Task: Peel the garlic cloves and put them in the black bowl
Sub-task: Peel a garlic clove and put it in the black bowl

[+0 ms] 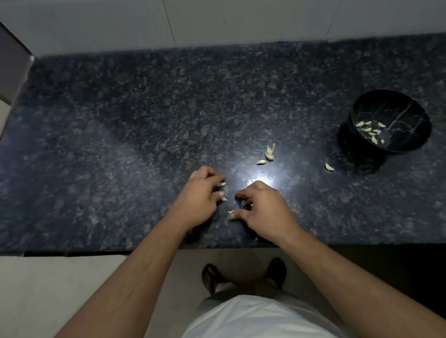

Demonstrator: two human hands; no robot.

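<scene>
Black bowl [416, 132], countertop right: I count several peeled cloves [369, 128] inside, so much is done. Loose clove [329, 167] just beside the bowl; another [261, 162] by a stem scrap [270, 152]. Left hand [201, 198] and right hand [262, 208]: fingers curled, pinching pale skin fragments [230, 211] on the countertop [129, 123]. Whether either hides a clove, I cannot tell.

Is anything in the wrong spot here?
Yes. One clove lies on the counter just left of the bowl, not inside with the others. Another clove and a stem scrap sit loose mid-counter.
</scene>
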